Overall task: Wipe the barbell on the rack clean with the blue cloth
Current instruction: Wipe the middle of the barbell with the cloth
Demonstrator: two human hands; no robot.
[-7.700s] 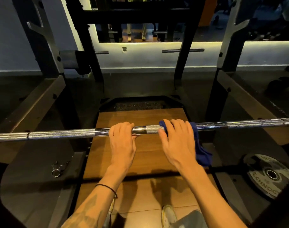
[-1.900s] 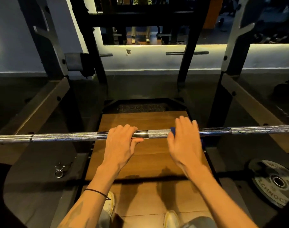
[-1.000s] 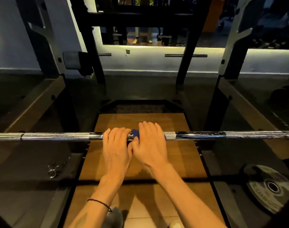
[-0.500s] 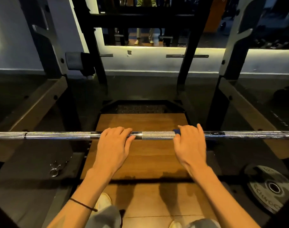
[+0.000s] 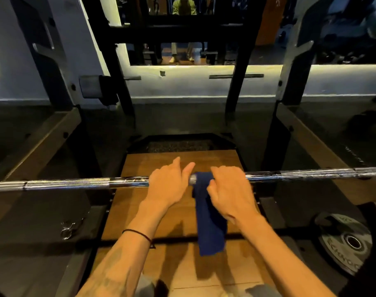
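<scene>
A chrome barbell lies level across the rack, running the whole width of the view. My left hand rests over its middle with the fingers lifted and spread. Just to the right, my right hand holds the blue cloth against the bar. The cloth drapes over the bar between my hands and hangs down in a long strip. The stretch of bar under both hands is hidden.
Dark rack uprights and sloped safety arms flank the bar. A wooden platform lies below. A weight plate lies on the floor at the right, a spring collar at the left. A person stands beyond the rack.
My right hand has slid left along the bar towards my left hand. The cloth now hangs down in full view. The fingers of my left hand have lifted off the bar.
</scene>
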